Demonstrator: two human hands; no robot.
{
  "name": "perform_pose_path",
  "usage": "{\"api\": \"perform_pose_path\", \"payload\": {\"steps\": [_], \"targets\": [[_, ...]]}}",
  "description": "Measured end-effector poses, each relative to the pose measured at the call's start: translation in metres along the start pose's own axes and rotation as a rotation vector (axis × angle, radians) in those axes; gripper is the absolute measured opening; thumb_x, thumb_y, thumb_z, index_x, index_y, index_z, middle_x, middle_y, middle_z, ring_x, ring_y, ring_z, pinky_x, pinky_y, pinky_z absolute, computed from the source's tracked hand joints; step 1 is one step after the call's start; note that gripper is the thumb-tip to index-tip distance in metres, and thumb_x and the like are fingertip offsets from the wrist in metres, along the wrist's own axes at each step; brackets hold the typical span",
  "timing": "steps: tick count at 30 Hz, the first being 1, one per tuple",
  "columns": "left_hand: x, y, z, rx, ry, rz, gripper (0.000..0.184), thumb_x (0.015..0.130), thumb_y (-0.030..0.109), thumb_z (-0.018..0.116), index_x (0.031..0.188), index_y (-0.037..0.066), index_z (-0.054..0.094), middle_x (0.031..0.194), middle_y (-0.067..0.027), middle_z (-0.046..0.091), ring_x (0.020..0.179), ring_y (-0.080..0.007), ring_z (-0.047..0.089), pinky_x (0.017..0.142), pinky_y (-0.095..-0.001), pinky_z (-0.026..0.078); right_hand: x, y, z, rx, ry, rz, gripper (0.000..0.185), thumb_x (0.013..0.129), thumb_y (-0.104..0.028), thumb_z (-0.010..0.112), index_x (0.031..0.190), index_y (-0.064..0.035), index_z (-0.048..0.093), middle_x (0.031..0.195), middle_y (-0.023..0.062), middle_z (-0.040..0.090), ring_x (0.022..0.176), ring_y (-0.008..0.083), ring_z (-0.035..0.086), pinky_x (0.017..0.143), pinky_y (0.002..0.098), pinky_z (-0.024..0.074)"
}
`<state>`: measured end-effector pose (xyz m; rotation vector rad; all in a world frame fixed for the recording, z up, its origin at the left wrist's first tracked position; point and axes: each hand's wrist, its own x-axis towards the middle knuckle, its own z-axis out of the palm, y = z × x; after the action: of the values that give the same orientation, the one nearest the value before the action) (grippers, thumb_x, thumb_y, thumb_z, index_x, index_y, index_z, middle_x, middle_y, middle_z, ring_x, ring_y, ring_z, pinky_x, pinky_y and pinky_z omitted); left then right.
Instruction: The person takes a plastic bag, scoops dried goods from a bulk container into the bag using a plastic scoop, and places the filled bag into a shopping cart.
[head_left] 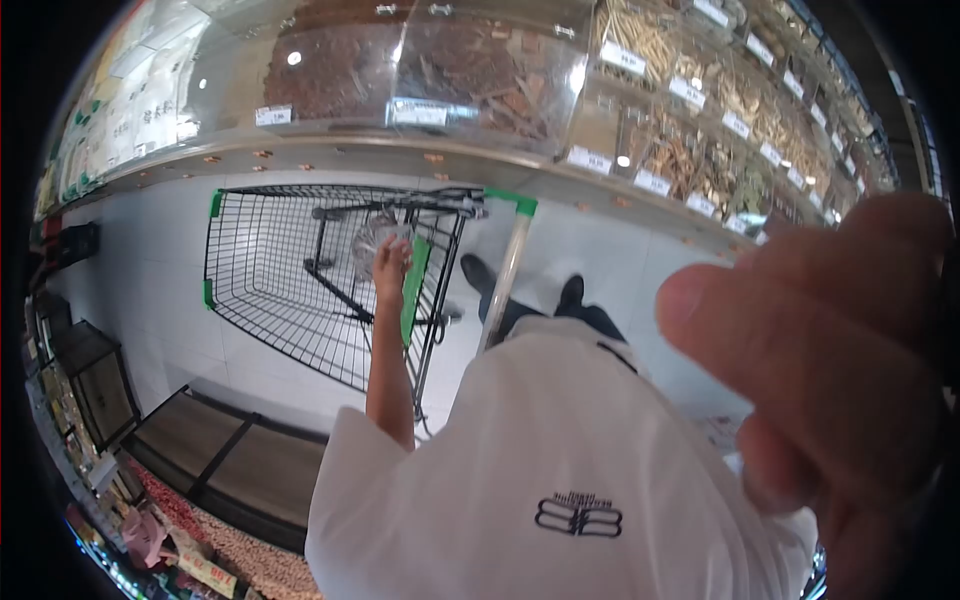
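Observation:
My left hand (392, 262) reaches into the shopping cart (290, 270), its fingers closed on the top of a clear plastic bag (372, 246). The bag's contents are too blurred to name. It hangs beside the green flap (415, 290) near the cart's handle end. My right hand (790, 350) is very close to the camera at the right, large and out of focus, with its fingers curled; anything inside them is hidden.
Clear bins (480, 80) of dried goods with price labels line the far side. The cart's handle (508, 265) crosses just in front of my feet. Dark low stands (220, 450) and trays of red and tan goods (235, 545) are at the lower left.

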<state>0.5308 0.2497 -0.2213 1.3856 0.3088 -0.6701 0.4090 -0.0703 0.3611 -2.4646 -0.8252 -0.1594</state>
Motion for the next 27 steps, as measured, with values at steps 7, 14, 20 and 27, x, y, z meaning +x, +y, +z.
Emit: {"api": "perform_pose_path", "payload": {"steps": [7, 14, 20, 27], "targets": [[-0.134, 0.074, 0.065, 0.050, 0.020, 0.234, 0.023, 0.099, 0.013, 0.055, 0.119, 0.003, 0.056, 0.098, -0.0042, 0.066, 0.081, -0.0075, 0.059, 0.072, -0.0228, 0.047, -0.035, -0.020, 0.020, -0.031, 0.107, -0.086, 0.031, 0.071, 0.006, 0.068, 0.100, 0.0014, 0.058, 0.091, 0.0161, 0.064, 0.069, 0.0255, 0.060, 0.060, 0.0324, 0.0471], [-0.185, 0.059, 0.104, 0.442, -0.033, 0.495, 0.020, 0.097, 0.007, 0.054, 0.115, 0.001, 0.060, 0.092, -0.0057, 0.067, 0.081, -0.0112, 0.061, 0.070, -0.0249, 0.048, -0.114, -0.065, 0.014, -0.044, 0.140, -0.077, 0.026, 0.069, 0.001, 0.070, 0.093, 0.0002, 0.059, 0.084, 0.0135, 0.064, 0.060, 0.0235, 0.059, 0.054, 0.0297, 0.0455], [-0.234, 0.037, 0.131, 0.844, -0.006, 0.684, 0.044, 0.087, 0.011, 0.068, 0.127, 0.004, 0.053, 0.109, -0.0132, 0.062, 0.101, -0.0279, 0.060, 0.084, -0.0371, 0.049, -0.204, -0.107, -0.005, -0.108, 0.339, 0.045, 0.023, 0.067, -0.002, 0.071, 0.087, -0.0008, 0.060, 0.077, 0.0113, 0.063, 0.052, 0.0217, 0.057, 0.049, 0.0274, 0.0440], [-0.249, -0.008, 0.117, 1.360, 0.378, 0.555, 0.035, 0.085, 0.033, 0.069, 0.108, 0.006, 0.066, 0.081, -0.0208, 0.069, 0.079, -0.0432, 0.067, 0.067, -0.0498, 0.052, -0.400, -0.120, 0.136, 0.050, 0.168, 0.929, 0.030, 0.082, -0.013, 0.072, 0.104, -0.0020, 0.056, 0.088, 0.0143, 0.062, 0.071, 0.0313, 0.064, 0.064, 0.0397, 0.0514]]}}
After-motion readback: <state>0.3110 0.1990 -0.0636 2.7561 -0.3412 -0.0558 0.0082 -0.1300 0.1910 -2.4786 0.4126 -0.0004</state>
